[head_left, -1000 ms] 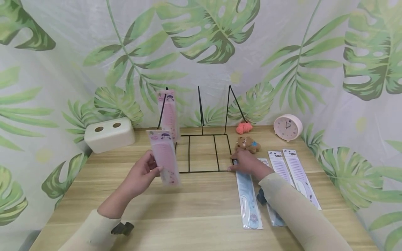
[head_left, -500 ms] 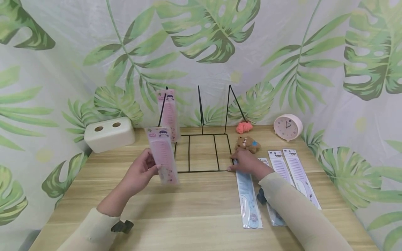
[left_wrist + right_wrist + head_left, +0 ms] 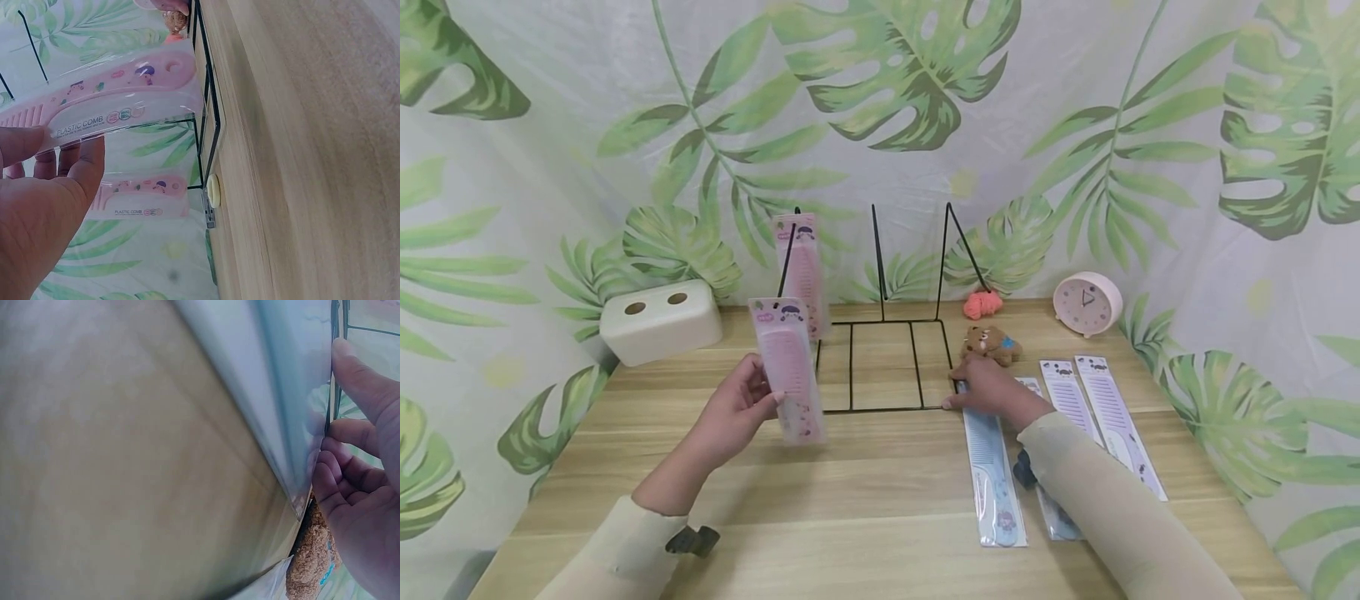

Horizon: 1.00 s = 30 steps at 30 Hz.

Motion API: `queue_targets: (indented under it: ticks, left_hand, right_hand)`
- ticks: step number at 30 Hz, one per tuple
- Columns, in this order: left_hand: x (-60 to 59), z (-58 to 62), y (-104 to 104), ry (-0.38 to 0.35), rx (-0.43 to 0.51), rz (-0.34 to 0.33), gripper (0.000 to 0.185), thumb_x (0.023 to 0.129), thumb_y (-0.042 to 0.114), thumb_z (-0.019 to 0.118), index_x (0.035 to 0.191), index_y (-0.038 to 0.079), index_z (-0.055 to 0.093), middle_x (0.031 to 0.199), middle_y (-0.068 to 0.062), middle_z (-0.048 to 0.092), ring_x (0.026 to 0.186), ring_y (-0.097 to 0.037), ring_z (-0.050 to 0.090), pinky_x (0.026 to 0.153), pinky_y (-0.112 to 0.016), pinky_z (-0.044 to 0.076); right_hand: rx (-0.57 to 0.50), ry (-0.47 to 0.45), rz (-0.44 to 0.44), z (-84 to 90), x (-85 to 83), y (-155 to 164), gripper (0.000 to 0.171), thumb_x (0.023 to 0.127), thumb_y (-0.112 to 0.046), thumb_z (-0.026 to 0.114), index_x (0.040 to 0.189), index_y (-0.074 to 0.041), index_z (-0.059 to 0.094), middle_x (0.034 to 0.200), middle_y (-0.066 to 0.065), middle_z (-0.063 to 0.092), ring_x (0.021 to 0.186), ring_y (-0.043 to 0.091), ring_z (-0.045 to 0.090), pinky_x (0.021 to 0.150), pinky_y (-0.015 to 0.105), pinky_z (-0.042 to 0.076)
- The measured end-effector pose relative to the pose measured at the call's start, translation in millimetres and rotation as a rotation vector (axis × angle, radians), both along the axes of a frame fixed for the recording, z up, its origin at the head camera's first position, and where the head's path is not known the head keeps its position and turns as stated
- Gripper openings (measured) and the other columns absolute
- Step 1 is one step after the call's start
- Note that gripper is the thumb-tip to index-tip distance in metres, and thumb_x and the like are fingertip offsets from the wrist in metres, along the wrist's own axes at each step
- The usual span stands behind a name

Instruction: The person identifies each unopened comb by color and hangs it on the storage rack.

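Against the leaf-print curtain, the left hand [image 3: 733, 412] pinched the packaged pink comb [image 3: 787, 369] upright, long axis near vertical, just left of the wire rack [image 3: 880, 333], while the right hand [image 3: 988, 390] pressed the blue comb's [image 3: 992, 467] top on the desk [image 3: 880, 517].

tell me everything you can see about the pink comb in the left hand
The pink comb is plastic, sealed in a clear sleeve with a pink header card and small cartoon stickers; the wrist view shows "PLASTIC COMB" printed on it. It has fine teeth and a handle with a hole. The left hand pinches its edge, holding it nearly upright above the table, just in front of the wire rack.
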<state>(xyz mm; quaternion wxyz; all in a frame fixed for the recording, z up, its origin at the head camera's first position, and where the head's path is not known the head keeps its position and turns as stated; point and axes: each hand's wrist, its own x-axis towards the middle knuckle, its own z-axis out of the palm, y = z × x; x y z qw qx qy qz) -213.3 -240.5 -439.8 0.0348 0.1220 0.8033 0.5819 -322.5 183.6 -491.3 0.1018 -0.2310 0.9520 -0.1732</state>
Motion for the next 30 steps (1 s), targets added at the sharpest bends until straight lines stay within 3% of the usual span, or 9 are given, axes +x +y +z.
queue_targets:
  ticks: [7,15,23,30]
  left_hand:
    - [-4.1,-0.4,0,0.002,-0.005,0.059,0.036,0.109,-0.004,0.058,0.141,-0.004,0.045,0.139,-0.031,0.064,0.119,-0.025,0.074,0.091,-0.035,0.068]
    - [-18.5,9.7,10,0.011,-0.023,0.226,0.039,0.109,0.007,0.065,0.143,-0.003,0.049,0.126,-0.026,0.068,0.102,-0.01,0.075,0.082,-0.028,0.068]
    - [-48.7,23.0,20,-0.003,0.007,0.321,0.045,0.109,0.016,0.067,0.148,0.003,0.051,0.127,-0.02,0.066,0.105,-0.015,0.073,0.08,-0.026,0.067]
    - [-73.2,21.1,21,0.022,0.012,0.338,0.049,0.109,0.016,0.065,0.152,0.0,0.047,0.13,-0.021,0.064,0.111,-0.02,0.071,0.081,-0.022,0.065]
  right_hand:
    - [0.002,0.011,0.011,-0.7,-0.3,-1,0.066,0.096,-0.04,0.085,0.143,0.004,0.068,0.147,0.026,0.062,0.14,0.043,0.058,0.119,0.056,0.049]
    - [0.013,0.004,-0.003,-1.9,-1.6,1,0.067,0.097,-0.042,0.084,0.145,0.003,0.067,0.151,0.026,0.06,0.142,0.043,0.057,0.12,0.056,0.048]
    - [0.005,-0.007,-0.013,-2.7,-1.1,1,0.068,0.097,-0.042,0.084,0.145,0.002,0.067,0.152,0.027,0.059,0.143,0.044,0.056,0.121,0.056,0.048]
    - [0.014,0.026,0.011,-2.8,-2.0,1,0.067,0.096,-0.043,0.085,0.143,0.003,0.069,0.148,0.026,0.063,0.141,0.042,0.058,0.12,0.055,0.049]
